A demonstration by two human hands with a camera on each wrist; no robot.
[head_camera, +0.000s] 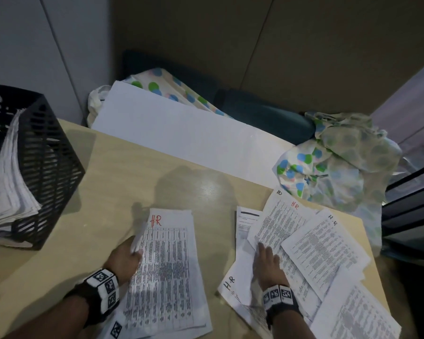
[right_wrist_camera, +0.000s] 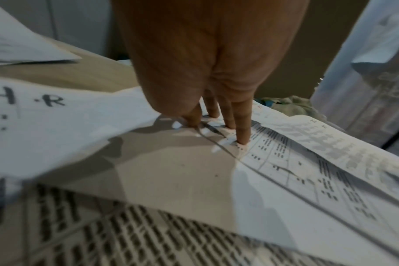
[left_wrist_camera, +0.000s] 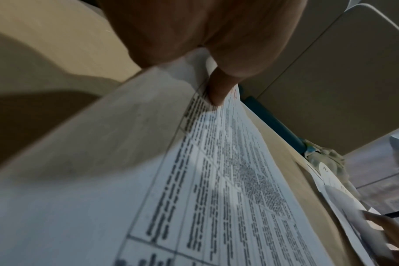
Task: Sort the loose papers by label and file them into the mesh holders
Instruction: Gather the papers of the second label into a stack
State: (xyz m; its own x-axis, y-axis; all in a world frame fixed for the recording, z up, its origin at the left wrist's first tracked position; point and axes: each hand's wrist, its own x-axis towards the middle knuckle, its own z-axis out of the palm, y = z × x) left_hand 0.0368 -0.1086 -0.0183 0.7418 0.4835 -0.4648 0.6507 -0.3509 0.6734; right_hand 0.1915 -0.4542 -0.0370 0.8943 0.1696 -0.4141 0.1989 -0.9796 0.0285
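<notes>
A printed sheet marked "H.R" in red (head_camera: 167, 270) lies near the table's front centre. My left hand (head_camera: 129, 258) pinches its left edge, thumb on top and fingers under the lifted margin (left_wrist_camera: 214, 90). To the right lies a loose heap of printed papers (head_camera: 311, 245), several labelled "H.R". My right hand (head_camera: 267, 260) rests on that heap with straight fingers (right_wrist_camera: 241, 126) pressing down on a sheet. A black mesh holder (head_camera: 42, 167) stands at the far left with a thick stack of papers inside.
The tan table (head_camera: 123, 172) has a bare stretch between holder and papers. A white board (head_camera: 181, 133) leans at the back edge. Spotted cloth (head_camera: 338, 162) is bunched at the back right, touching the heap. Dark shelving (head_camera: 411, 211) stands at the right.
</notes>
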